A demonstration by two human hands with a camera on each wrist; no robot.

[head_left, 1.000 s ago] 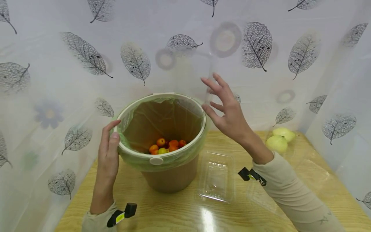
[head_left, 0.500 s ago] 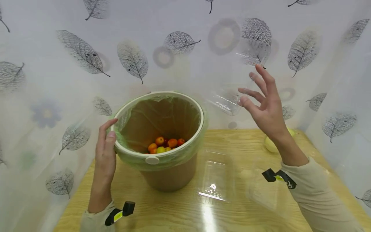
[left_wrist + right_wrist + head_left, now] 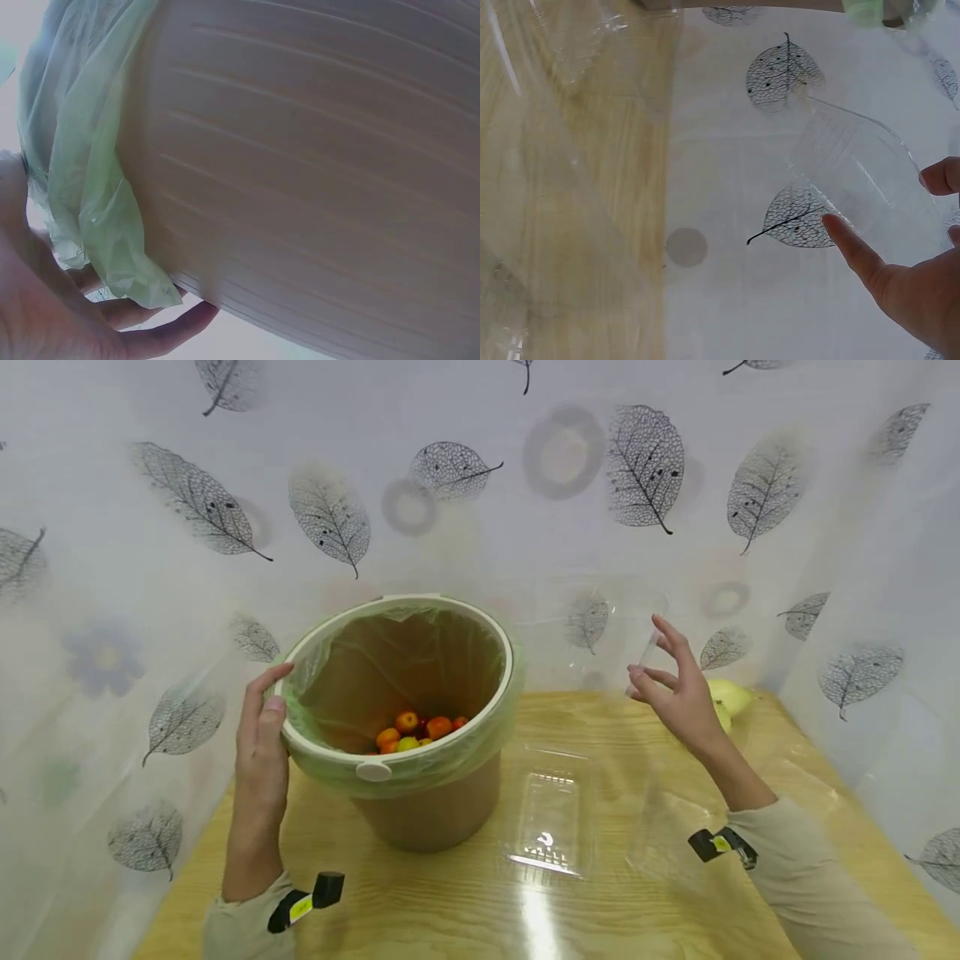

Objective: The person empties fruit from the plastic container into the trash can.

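Observation:
A brown trash bin [image 3: 427,814] with a cream rim and a thin green liner bag [image 3: 472,760] stands at the left of the table. Inside it lie several small orange and red fruits [image 3: 440,727] and a yellow-green one [image 3: 407,744]. My left hand [image 3: 261,760] grips the bin's rim, thumb on top; in the left wrist view its fingers reach under the bag's edge to the ribbed wall. Raised to the right of the bin, my right hand [image 3: 686,702] pinches a clear plastic container [image 3: 862,165] by its edge. The container is tilted and hard to see against the curtain.
A clear plastic tray [image 3: 551,810] lies on the wooden table [image 3: 420,902] beside the bin. More clear plastic [image 3: 667,843] lies further right. Pale yellow-green fruits [image 3: 731,697] sit at the back right. A leaf-patterned curtain [image 3: 480,552] encloses the table.
From above the bin's right rim, my right hand has moved right with the clear container, then come down a little and turned it. My left hand stays on the rim.

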